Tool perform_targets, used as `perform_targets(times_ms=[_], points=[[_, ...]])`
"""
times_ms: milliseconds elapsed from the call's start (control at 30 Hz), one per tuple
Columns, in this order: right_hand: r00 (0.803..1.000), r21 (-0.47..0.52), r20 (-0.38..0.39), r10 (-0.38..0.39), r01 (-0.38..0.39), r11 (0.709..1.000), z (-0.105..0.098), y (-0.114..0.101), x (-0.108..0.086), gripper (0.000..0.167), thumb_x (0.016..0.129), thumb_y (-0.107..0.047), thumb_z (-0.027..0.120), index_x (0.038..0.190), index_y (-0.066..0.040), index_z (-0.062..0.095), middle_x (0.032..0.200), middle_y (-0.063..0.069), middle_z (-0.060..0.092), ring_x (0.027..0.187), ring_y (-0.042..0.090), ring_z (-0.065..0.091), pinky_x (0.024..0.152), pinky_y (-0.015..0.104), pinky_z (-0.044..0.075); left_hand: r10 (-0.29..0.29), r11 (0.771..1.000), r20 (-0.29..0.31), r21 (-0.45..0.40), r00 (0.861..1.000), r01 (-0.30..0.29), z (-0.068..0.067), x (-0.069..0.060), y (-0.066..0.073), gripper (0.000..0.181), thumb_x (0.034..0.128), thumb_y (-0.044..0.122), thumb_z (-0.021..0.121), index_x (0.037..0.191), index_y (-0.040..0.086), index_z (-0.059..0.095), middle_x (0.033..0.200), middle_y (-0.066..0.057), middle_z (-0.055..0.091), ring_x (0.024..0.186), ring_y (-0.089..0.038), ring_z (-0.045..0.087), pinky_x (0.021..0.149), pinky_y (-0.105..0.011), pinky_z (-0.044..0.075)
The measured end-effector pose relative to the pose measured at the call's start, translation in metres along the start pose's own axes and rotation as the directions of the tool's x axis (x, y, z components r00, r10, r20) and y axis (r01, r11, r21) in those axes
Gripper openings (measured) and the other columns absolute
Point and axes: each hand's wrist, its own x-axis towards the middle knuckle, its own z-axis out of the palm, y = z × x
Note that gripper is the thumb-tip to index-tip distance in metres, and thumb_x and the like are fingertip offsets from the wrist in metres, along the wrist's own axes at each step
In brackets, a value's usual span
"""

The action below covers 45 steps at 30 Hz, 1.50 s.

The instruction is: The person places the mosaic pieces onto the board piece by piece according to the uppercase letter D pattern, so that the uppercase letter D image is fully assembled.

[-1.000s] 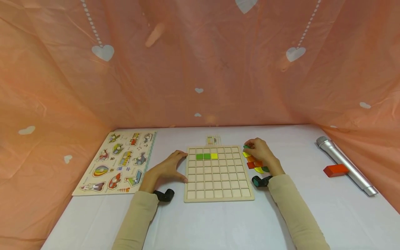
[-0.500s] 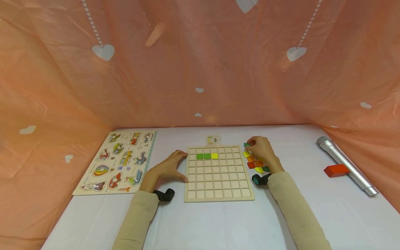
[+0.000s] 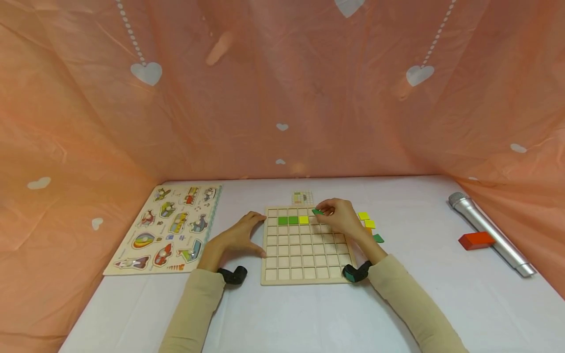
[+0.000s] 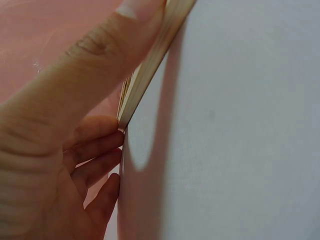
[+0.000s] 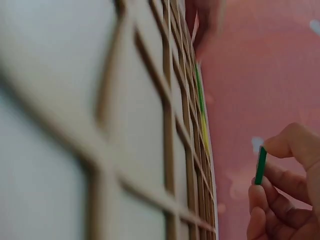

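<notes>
The left hand [image 3: 236, 236], fingers spread and loose, touches the left edge of the grid board [image 3: 295, 250], whose second row from the far side holds two green squares [image 3: 293, 220] and one yellow square [image 3: 304, 220]. Over its far right part, the right hand [image 3: 342, 215] pinches one green piece [image 3: 317, 212], long axis slanting from far left to near right, outline partly covered. Beyond lie two yellow tiles [image 3: 369, 224], an orange tile [image 3: 369, 230] mostly hidden by the forearm [image 3: 372, 246], and one green tile [image 3: 378, 238].
</notes>
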Motion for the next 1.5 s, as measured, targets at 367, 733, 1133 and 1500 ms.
perform_targets(times_ms=[367,733,1133,1500], points=[[0.987,0.034,0.100,-0.129,0.126,0.991,0.007,0.017,-0.007,0.017,0.076,-0.016,0.077,0.089,-0.008,0.071,0.077,-0.001,0.061,0.066,0.012,0.053,0.058,0.022,0.047,0.015,1.000,-0.002,-0.009,1.000,-0.015,-0.001,-0.001,0.002,0.102,0.0606,0.041,0.086,0.138,-0.003,0.036,0.135,-0.018,0.038,0.129,-0.033,0.035,0.109,-0.045,0.030],[0.977,0.024,0.176,-0.119,0.117,0.993,0.010,0.025,-0.008,0.019,0.075,-0.020,0.079,0.089,-0.010,0.071,0.072,-0.005,0.060,0.061,0.010,0.051,0.054,0.021,0.045,0.019,1.000,-0.013,0.001,1.000,-0.019,0.000,0.001,0.000,0.102,0.0598,0.043,0.086,0.137,-0.003,0.038,0.135,-0.018,0.038,0.129,-0.033,0.035,0.108,-0.045,0.030],[0.983,-0.011,0.147,-0.107,0.110,0.994,0.014,0.024,-0.007,0.017,0.076,-0.021,0.078,0.086,-0.010,0.070,0.069,-0.005,0.059,0.060,0.009,0.049,0.053,0.020,0.042,0.045,0.999,-0.027,-0.024,0.999,-0.046,0.000,-0.001,-0.001,0.103,0.0602,0.050,0.083,0.137,-0.003,0.038,0.134,-0.018,0.039,0.128,-0.035,0.035,0.108,-0.047,0.031],[0.984,-0.036,0.135,-0.118,0.124,0.992,0.014,0.025,-0.008,0.018,0.075,-0.023,0.078,0.087,-0.011,0.072,0.070,-0.007,0.060,0.060,0.008,0.050,0.053,0.020,0.043,0.006,1.000,-0.010,0.006,1.000,-0.005,0.000,0.001,0.000,0.100,0.0605,0.041,0.086,0.138,-0.002,0.038,0.135,-0.017,0.039,0.128,-0.031,0.035,0.108,-0.044,0.031]])
